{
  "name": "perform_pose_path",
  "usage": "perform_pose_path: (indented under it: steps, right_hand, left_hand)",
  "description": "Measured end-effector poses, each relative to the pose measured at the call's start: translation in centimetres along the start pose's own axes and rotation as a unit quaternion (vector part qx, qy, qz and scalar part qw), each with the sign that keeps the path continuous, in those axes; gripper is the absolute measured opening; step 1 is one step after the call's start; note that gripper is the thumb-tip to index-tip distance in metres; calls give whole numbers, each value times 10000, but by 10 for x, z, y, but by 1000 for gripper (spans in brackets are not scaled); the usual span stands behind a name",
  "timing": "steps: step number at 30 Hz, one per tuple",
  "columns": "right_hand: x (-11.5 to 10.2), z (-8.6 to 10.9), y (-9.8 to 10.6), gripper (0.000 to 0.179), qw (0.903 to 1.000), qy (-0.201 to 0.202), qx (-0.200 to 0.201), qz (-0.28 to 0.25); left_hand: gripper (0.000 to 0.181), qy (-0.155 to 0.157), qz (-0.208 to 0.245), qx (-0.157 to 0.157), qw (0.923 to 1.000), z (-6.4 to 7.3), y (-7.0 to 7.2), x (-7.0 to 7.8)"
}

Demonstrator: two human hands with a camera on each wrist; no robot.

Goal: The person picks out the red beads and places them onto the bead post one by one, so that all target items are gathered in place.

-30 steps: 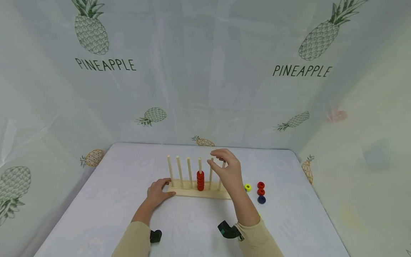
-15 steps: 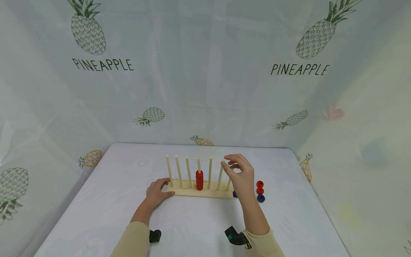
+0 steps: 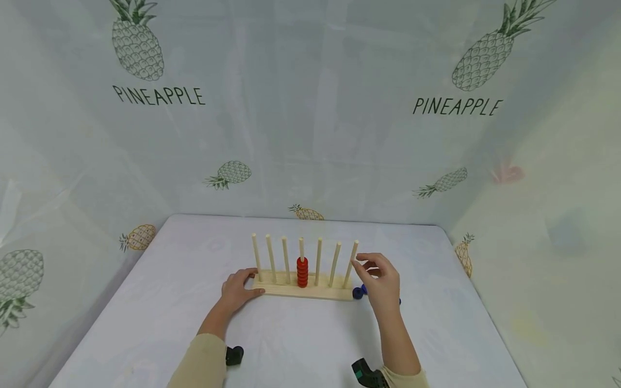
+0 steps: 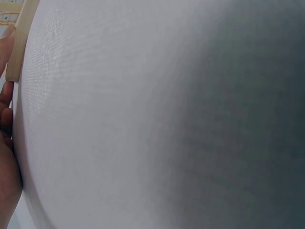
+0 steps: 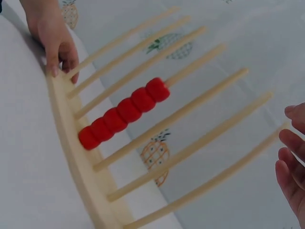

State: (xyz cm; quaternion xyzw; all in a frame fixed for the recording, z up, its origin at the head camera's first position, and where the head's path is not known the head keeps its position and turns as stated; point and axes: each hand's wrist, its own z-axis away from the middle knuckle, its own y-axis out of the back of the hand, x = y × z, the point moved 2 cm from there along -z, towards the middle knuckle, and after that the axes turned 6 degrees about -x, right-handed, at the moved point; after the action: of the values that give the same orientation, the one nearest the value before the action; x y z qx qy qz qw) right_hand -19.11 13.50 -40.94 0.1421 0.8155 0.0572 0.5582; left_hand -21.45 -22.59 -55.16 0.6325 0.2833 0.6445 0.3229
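Note:
A wooden peg stand (image 3: 310,292) with a row of several upright pegs stands on the table. Red beads (image 3: 302,272) are stacked on its middle peg, leaving the peg's top bare; the other pegs carry none. My left hand (image 3: 236,290) grips the stand's left end, thumb at the front and fingers behind. Beside the rightmost peg (image 3: 350,265) is my right hand (image 3: 382,281), fingers loosely bent. In the right wrist view no bead shows between its fingers (image 5: 293,138).
Blue beads (image 3: 357,293) lie on the table by the stand's right end, partly behind my right hand. A patterned curtain (image 3: 310,108) hangs behind the white table (image 3: 291,339). Small black devices (image 3: 235,355) sit at both wrists.
My right hand has moved right and lower, from above the right-hand pegs to beside the last one. It now covers the loose red beads seen earlier. My left hand stays put.

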Motion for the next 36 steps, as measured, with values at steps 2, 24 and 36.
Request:
perform_pose_path:
  steps: [2, 24, 36]
  right_hand:
    - [7, 3, 2, 15, 9999, -40, 41, 113]
    - [71, 27, 16, 19, 9828, -1689, 112, 743]
    - [90, 31, 25, 19, 9787, -1745, 451, 983]
  left_hand:
    - [66, 5, 7, 1, 10000, 0, 1, 1]
    - [66, -39, -16, 48, 10000, 2, -3, -2]
    - [66, -52, -2, 43, 10000, 0, -1, 0]
